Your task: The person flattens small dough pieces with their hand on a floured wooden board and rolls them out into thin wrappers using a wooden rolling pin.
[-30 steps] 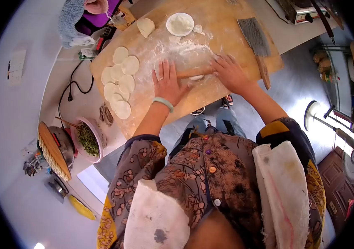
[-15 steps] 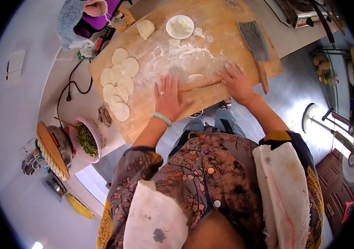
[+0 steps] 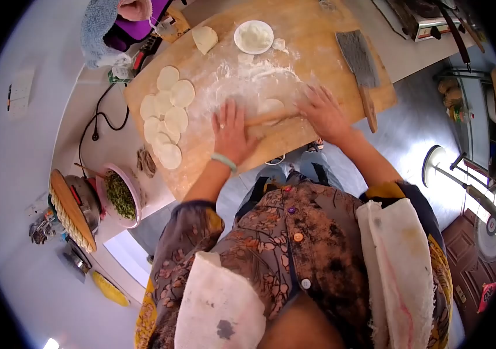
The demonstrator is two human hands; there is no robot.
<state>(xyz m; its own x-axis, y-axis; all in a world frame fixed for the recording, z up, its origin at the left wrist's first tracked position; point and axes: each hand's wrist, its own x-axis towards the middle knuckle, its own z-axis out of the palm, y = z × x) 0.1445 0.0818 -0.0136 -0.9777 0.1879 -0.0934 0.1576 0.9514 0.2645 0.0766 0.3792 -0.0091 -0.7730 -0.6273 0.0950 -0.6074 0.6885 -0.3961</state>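
Observation:
A wooden rolling pin (image 3: 283,115) lies across a small round of dough (image 3: 270,107) on the floured wooden board (image 3: 213,168). My left hand (image 3: 232,131) rests flat on the pin's left end, fingers stretched out. At the other end, my right hand (image 3: 323,115) lies over the pin with its fingers extended and slightly blurred. Both palms hide the pin's ends. Several thin dough wrappers (image 3: 170,156) overlap to the left of my left hand. Beyond my hands are a white bowl of flour (image 3: 254,37), small dough pieces (image 3: 245,58) and a larger dough lump (image 3: 205,39).
A cleaver (image 3: 357,58) lies on the board's right side, its handle toward me. Left of the board stand a pink bowl of chopped green filling (image 3: 120,195) and a pot with a wooden lid (image 3: 72,210). A black cable (image 3: 95,119) trails over the counter.
Both hands and the rolling pin have shifted slightly left, my right hand also a little away from my body. More of the dough round shows beyond the pin.

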